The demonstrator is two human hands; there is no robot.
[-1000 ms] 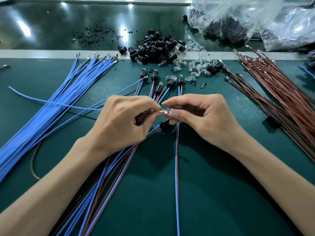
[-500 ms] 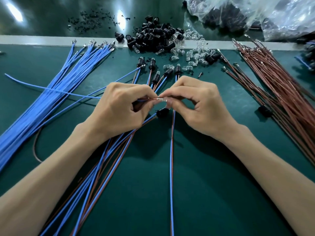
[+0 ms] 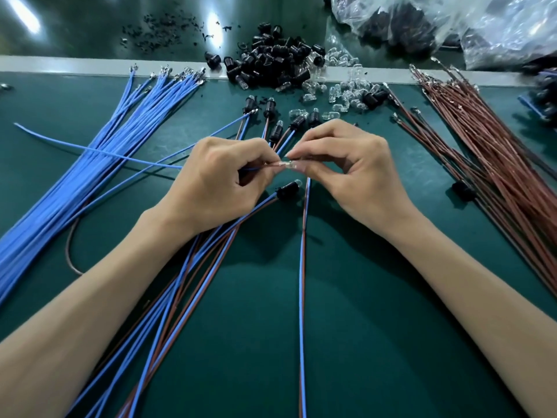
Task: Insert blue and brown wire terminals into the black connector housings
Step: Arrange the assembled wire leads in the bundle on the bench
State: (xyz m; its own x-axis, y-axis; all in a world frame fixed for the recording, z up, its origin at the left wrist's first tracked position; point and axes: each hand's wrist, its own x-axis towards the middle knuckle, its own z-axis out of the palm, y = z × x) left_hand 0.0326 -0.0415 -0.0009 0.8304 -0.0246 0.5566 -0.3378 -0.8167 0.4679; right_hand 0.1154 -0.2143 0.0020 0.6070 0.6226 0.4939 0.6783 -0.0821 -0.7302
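Fanning up from the near edge, several blue-brown pairs (image 3: 180,297) already end in black housings. Mid-surface, the left grip (image 3: 217,179) pinches a blue wire (image 3: 99,146); the right grip (image 3: 346,173) pinches something small at its terminal. Far-edge loose housings (image 3: 271,64) and full side bundles suggest much remains.
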